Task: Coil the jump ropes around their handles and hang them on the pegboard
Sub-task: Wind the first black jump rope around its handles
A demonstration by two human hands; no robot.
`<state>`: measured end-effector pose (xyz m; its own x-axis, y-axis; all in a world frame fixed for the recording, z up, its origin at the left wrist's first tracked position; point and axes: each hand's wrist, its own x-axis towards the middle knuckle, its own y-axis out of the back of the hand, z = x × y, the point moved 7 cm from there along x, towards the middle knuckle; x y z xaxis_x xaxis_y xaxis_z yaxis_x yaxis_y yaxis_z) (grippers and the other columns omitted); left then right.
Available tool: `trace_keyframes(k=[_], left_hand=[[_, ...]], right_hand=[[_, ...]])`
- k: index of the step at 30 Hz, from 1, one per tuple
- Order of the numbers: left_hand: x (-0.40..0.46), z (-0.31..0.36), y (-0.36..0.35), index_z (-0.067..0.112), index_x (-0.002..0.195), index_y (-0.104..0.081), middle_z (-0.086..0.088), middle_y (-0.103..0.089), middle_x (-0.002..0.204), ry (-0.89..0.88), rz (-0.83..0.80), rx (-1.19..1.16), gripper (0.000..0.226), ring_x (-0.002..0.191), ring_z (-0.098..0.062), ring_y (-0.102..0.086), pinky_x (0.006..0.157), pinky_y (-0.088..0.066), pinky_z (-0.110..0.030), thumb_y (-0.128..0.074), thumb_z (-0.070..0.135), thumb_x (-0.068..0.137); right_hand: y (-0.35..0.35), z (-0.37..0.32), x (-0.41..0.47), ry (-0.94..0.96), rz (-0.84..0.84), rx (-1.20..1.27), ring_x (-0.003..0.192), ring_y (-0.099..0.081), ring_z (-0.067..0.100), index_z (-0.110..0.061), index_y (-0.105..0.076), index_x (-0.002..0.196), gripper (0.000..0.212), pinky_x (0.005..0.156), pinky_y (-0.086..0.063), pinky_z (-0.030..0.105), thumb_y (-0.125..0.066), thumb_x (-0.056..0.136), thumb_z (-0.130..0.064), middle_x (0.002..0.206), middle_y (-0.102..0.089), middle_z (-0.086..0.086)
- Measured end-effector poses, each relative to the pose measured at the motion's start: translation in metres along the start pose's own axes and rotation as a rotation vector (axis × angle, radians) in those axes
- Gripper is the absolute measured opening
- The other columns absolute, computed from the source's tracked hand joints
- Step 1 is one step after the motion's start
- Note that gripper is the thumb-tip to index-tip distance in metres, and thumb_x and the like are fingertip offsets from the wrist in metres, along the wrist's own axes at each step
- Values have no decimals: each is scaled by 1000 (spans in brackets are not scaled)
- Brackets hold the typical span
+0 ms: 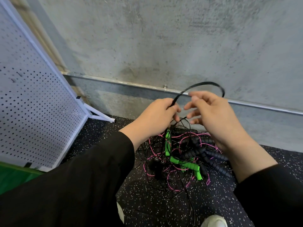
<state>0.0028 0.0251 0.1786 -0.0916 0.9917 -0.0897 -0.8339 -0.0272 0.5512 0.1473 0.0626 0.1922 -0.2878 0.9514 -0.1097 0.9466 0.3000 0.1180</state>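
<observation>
Hands perhaps pinch black rope.

Tangled rope pile crowds floor beside pegboard.

Grey concrete wall, metal conduit along base; black speckled rubber floor.

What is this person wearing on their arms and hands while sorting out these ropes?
Both arms are in loose black long sleeves, the left sleeve and the right sleeve, each ending short of the wrist. The left hand and right hand are bare: no gloves, and no rings, watch or markings that I can see.
</observation>
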Motion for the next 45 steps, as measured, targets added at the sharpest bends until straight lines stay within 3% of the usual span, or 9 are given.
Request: trace_keyframes(k=[7,11,17,23,28,34,39,42,45], left_hand=[[-1,8,4,14,99,-65,0,-61,70,-23,63,-630,23,49,-13,-45,49,-36,-20,-44,16,108],[-2,16,8,10,108,-66,-4,-64,76,-63,59,-825,23,53,-14,-43,52,-35,-26,-43,16,109],[2,-5,16,13,115,-71,0,-74,100,84,155,-464,29,56,-13,-50,52,-39,-25,-45,13,103],[-5,-3,-11,25,110,-70,15,-63,78,44,-178,102,19,60,3,-53,53,-37,-10,-59,15,98],[1,-2,-8,26,83,-59,13,-55,68,-15,-95,207,19,60,0,-50,53,-34,-17,-58,26,102],[2,6,4,19,80,-63,23,-63,60,-69,61,48,26,54,4,-50,60,-42,-21,-53,19,104],[0,10,10,16,88,-67,3,-72,76,-74,114,-347,21,60,-10,-52,56,-43,-18,-52,13,103],[0,13,8,14,91,-67,3,-68,74,-109,88,-534,23,61,-12,-50,59,-42,-21,-50,10,105],[1,13,10,13,97,-69,-1,-70,81,-138,93,-660,23,62,-13,-50,62,-41,-26,-48,13,106]], right_hand=[[-34,47,-11,-126,-400,-617,67,-67,25,-15,-62,110,17,68,-59,45,-64,97,-27,85,-72,11],[-38,43,-8,-47,-313,-590,56,-60,14,-14,-66,90,22,65,-56,40,-56,102,-29,69,-66,-1],[-23,22,0,81,-136,-487,56,-59,14,-21,-65,90,24,66,-56,44,-48,106,-26,65,-63,-3],[-12,-2,-1,148,-54,-270,53,-54,11,-15,-62,90,25,53,-49,21,-45,107,-18,63,-60,2],[-9,-10,-4,134,-70,-77,60,-56,15,-11,-64,99,23,54,-50,24,-44,108,-17,65,-60,2],[-1,11,3,-26,-22,-126,59,-57,17,-11,-63,120,23,54,-50,31,-49,102,-9,74,-66,4],[-22,37,-4,-118,-323,-518,60,-61,14,-30,-57,122,25,59,-57,37,-61,99,-23,87,-70,15],[-36,37,-7,-22,-371,-562,62,-61,20,-22,-65,106,12,70,-57,54,-63,98,-32,87,-70,23],[-37,31,-6,34,-313,-553,61,-61,20,-14,-68,94,18,71,-57,51,-57,102,-27,80,-70,17]])
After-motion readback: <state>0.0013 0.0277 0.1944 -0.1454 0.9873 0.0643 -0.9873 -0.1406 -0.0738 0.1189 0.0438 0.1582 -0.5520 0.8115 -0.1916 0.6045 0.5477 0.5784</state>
